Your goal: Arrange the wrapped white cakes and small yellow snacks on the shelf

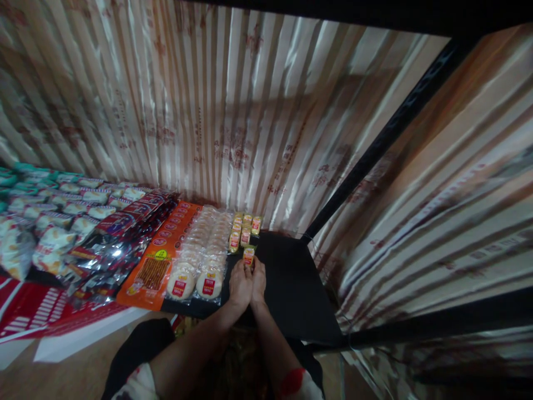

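Observation:
Both my hands meet over the black shelf board, closed around one small yellow snack packet (249, 255) with a red and white label. My left hand (240, 284) grips its left side, and my right hand (258, 278) grips its right side; the fingertips are partly hidden. Just beyond stand matching yellow packets (245, 235) in short rows. To their left lie two rows of clear-wrapped round white crackers (209, 282) with red labels.
An orange bag of stick snacks (152, 272), dark red shiny packets (108, 250) and white snack bags (54, 244) fill the left of the black shelf (291, 283). Dark metal posts (383, 133) frame the right. Pleated printed sheeting (250, 111) hangs behind.

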Demonstrator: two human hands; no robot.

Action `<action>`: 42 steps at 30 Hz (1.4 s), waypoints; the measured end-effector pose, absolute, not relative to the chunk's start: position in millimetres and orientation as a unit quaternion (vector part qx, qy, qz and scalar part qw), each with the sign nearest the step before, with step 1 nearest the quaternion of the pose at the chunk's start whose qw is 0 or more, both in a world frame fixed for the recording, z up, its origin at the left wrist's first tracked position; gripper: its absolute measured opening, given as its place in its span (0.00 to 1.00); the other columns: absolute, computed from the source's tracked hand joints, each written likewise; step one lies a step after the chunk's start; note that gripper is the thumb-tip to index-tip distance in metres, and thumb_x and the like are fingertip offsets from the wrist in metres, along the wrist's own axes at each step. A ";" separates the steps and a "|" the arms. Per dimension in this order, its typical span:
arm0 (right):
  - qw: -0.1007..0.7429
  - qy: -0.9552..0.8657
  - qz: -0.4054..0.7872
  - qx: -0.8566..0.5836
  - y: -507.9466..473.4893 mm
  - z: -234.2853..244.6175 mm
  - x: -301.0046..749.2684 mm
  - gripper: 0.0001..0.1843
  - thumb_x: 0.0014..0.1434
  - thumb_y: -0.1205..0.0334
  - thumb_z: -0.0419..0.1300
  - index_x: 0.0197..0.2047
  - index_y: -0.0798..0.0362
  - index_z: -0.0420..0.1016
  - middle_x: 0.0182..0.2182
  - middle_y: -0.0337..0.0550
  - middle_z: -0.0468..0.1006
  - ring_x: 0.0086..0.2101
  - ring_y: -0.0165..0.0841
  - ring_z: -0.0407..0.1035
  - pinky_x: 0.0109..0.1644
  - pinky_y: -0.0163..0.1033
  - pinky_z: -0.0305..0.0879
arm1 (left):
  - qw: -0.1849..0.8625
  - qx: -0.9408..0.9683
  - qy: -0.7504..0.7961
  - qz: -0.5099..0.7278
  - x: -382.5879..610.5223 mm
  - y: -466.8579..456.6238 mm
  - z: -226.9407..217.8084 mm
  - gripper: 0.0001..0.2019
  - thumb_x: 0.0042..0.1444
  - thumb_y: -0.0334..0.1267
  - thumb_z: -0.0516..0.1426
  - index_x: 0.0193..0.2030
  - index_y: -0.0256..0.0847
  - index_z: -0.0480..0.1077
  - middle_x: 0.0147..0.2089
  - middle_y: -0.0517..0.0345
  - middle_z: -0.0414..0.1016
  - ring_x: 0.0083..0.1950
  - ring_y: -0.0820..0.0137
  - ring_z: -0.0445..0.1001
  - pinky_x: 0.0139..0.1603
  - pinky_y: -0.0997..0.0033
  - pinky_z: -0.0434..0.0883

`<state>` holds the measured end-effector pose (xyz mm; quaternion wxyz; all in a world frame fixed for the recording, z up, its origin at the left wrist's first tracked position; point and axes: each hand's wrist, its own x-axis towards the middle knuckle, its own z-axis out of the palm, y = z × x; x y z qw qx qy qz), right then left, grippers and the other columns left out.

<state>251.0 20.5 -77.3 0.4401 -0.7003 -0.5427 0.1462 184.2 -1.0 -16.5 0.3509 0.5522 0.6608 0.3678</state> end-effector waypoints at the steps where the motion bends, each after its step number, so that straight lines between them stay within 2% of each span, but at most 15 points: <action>1: 0.440 -0.544 0.146 -0.699 23.3 -79.0 251.2 0.26 0.53 0.56 0.47 0.51 0.60 0.68 0.41 0.55 0.72 0.41 0.41 0.67 0.47 0.43 0.64 | 0.352 0.547 0.663 0.370 185.0 1.5 -17.9 0.18 0.59 0.34 0.45 0.51 0.31 0.67 0.53 0.44 0.71 0.55 0.65 0.68 0.58 0.69 0.62; 10: 0.450 -0.556 0.127 -0.687 42.2 -83.8 249.8 0.25 0.55 0.55 0.46 0.50 0.60 0.69 0.40 0.55 0.72 0.41 0.40 0.66 0.47 0.43 0.64 | 0.343 0.543 0.656 0.396 188.5 22.8 -36.9 0.18 0.57 0.33 0.47 0.52 0.36 0.68 0.57 0.47 0.68 0.59 0.65 0.65 0.62 0.66 0.59; 17: 0.459 -0.550 0.117 -0.688 53.1 -86.7 250.3 0.23 0.55 0.55 0.47 0.50 0.56 0.69 0.41 0.52 0.72 0.40 0.40 0.66 0.44 0.43 0.64 | 0.325 0.549 0.669 0.381 188.2 29.2 -32.8 0.19 0.58 0.34 0.47 0.55 0.33 0.65 0.60 0.45 0.64 0.62 0.64 0.62 0.63 0.66 0.57; 20: 0.464 -0.551 0.112 -0.685 56.6 -86.8 251.2 0.23 0.54 0.57 0.47 0.48 0.56 0.70 0.40 0.52 0.72 0.41 0.39 0.65 0.46 0.43 0.63 | 0.321 0.551 0.669 0.383 185.7 30.2 -30.8 0.19 0.58 0.34 0.47 0.55 0.35 0.65 0.61 0.47 0.64 0.62 0.65 0.62 0.64 0.66 0.56; 42: 0.420 -0.574 0.118 -0.693 64.2 -73.2 249.3 0.24 0.53 0.59 0.46 0.50 0.60 0.70 0.41 0.54 0.74 0.42 0.40 0.65 0.50 0.44 0.60 | 0.337 0.546 0.667 0.379 180.8 35.6 -24.3 0.20 0.56 0.31 0.48 0.55 0.31 0.65 0.61 0.43 0.63 0.62 0.63 0.61 0.64 0.67 0.57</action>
